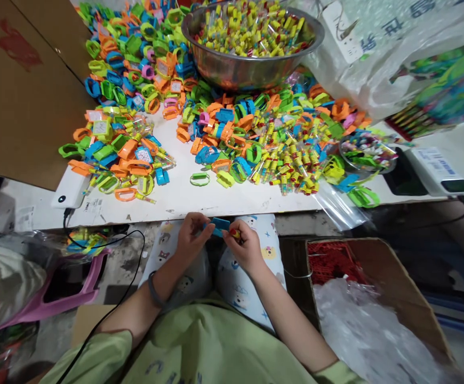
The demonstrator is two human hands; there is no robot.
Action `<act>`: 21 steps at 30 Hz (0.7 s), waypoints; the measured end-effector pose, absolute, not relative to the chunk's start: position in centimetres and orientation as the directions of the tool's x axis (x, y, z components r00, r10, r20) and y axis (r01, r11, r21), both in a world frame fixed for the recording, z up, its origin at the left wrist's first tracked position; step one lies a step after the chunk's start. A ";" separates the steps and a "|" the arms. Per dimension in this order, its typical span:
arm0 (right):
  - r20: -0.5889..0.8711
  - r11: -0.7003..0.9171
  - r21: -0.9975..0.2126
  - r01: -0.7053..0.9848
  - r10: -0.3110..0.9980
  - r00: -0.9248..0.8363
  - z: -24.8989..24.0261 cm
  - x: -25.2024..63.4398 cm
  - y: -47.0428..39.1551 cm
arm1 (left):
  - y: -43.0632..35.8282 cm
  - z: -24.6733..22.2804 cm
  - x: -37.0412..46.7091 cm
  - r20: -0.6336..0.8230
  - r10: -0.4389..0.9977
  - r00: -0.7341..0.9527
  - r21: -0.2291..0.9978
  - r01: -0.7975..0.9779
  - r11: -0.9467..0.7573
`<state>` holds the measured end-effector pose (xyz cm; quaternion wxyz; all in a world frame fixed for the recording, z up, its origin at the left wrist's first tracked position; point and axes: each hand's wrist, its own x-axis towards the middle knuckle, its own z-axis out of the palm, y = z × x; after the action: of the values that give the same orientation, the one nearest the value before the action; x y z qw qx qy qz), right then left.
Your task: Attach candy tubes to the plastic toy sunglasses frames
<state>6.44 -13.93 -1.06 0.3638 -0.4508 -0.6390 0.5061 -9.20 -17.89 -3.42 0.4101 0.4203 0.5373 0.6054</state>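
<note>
Above my lap, just below the table edge, my left hand is closed on a blue plastic toy watch. My right hand pinches a small yellow and red tube at the watch's right side, its fingers touching the watch. Most of the tube is hidden by the fingers, so I cannot tell whether it is inside the watch. On the table ahead, a pile of small clear tubes with yellow and red ends lies beside loose toy watches in orange, green and blue.
A steel bowl full of yellow tubes stands at the back. Cardboard boxes flank the left; another box sits lower right with plastic bags. A round tub, a black phone and a white device are right. A cable hangs left.
</note>
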 end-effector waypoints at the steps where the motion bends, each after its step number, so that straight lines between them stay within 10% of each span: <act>1: 0.012 0.080 -0.977 0.198 0.947 -0.322 -1.0 6.4 -13.9 | -17.9 -3.4 -9.1 0.061 0.946 -0.320 0.995 -0.056 -0.083; 21: 0.025 0.080 -0.974 0.214 0.969 -0.246 -1.0 6.1 -14.4 | -18.1 -2.3 -8.4 0.045 0.929 -0.367 0.996 -0.053 -0.069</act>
<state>6.15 -14.35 -0.95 0.3893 -0.4746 -0.6231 0.4847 -8.37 -18.09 -2.32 0.3994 0.3961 0.5533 0.6144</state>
